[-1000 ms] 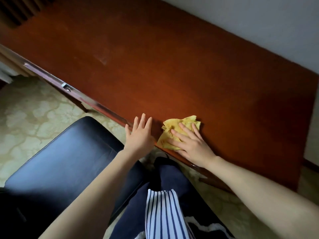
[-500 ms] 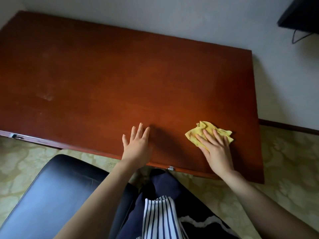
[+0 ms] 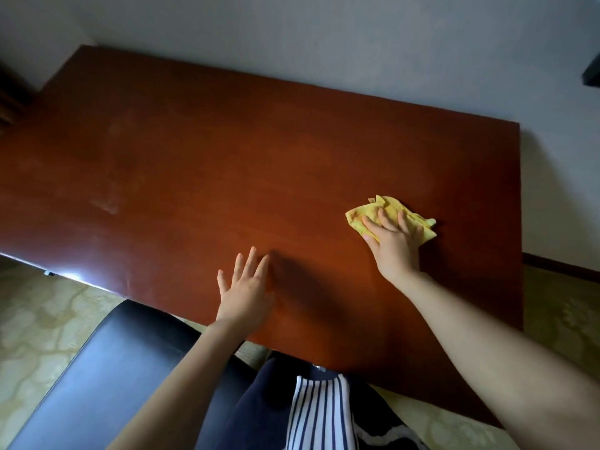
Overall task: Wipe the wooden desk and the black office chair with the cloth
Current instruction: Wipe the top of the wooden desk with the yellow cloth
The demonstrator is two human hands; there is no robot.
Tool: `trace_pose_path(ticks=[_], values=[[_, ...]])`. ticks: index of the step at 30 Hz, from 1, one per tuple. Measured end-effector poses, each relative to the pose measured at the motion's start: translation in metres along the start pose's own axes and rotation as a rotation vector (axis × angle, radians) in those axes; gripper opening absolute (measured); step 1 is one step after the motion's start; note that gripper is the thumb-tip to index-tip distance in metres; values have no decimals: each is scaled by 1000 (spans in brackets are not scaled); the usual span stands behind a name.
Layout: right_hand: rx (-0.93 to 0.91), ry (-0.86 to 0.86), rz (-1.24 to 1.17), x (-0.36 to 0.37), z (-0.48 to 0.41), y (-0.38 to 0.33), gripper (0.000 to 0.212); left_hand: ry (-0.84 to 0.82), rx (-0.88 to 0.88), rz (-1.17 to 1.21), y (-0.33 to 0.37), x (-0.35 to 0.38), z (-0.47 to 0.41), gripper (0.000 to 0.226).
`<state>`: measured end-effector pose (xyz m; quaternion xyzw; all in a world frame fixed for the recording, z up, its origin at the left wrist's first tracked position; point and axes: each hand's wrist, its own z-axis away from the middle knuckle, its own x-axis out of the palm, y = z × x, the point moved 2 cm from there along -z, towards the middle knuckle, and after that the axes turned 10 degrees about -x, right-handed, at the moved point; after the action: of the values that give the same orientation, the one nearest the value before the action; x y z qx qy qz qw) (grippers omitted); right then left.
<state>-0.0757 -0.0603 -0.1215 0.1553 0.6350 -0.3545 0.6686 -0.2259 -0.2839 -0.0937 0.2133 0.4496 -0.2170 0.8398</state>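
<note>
Yellow, crumpled cloth (image 3: 391, 216) now lies farther in on the desk (image 3: 227, 164), toward its right end, than half a second ago. Your right hand (image 3: 394, 245) presses it flat with straight, spread fingers. Your left hand (image 3: 245, 290) stays flat and open on the smooth reddish wood near the front edge. Below it sits the glossy black chair (image 3: 107, 362).

Reddish-brown wooden desk top (image 3: 227, 164) — smooth, satin sheen, dull smudge at nine o'clock; crumpled yellow cloth (image 3: 389, 211) — soft, matt; black leather-like chair seat (image 3: 107, 368), glossy.
</note>
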Motion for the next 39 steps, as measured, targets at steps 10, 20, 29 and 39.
trace_pose_path(ticks=[10, 20, 29, 39], values=[[-255, -118, 63, 14, -41, -84, 44, 43, -92, 60, -26, -10, -25, 66], [-583, -94, -61, 33, 0, -163, 34, 112, -16, 44, -62, -60, -96, 58], [-551, -163, -52, 34, -83, -222, 36, 131, 205, -71, -100, -104, -171, 55], [-407, -196, -4, 41, -168, -278, 40, 186, 217, -49, -136, -124, -189, 61]])
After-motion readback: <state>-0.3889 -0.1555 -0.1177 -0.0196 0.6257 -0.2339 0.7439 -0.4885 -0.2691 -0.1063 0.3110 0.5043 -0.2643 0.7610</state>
